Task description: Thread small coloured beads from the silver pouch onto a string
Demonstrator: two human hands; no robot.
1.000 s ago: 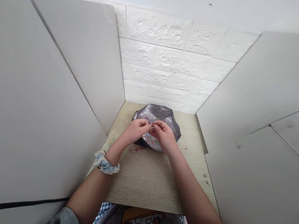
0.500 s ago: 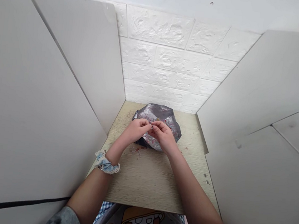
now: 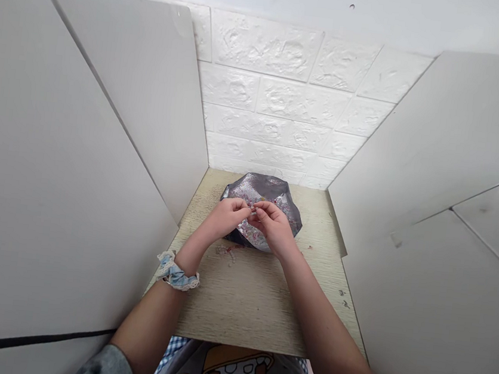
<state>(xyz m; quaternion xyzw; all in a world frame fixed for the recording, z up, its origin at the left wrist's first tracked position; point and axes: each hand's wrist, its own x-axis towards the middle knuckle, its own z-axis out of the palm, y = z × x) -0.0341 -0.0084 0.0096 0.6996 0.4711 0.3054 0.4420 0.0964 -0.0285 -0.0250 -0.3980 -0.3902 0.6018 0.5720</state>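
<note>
Above a shiny silver-grey bag [image 3: 261,183], spread open on the table, my two hands meet fingertip to fingertip. Many small coloured beads [image 3: 248,233] lie in the bag. My left hand [image 3: 229,213] is closed in a pinch, and my right hand [image 3: 272,222] pinches right against it. Whatever sits between the fingertips is too small to make out. Just in front of the bag, a short beaded strand [image 3: 229,252] with pale and red beads rests on the wood, partly near my left wrist.
The narrow wooden tabletop [image 3: 240,306] is hemmed in by grey panels [image 3: 153,80] on the left and right. A white brick-patterned wall [image 3: 281,100] closes the back. Two small metal pieces [image 3: 343,298] lie near the right edge. A blue scrunchie [image 3: 178,274] circles my left wrist.
Both hands keep the same pinch over the bag, with only slight shifts at the fingertips. The view has moved very slightly; nothing else visibly differs.
</note>
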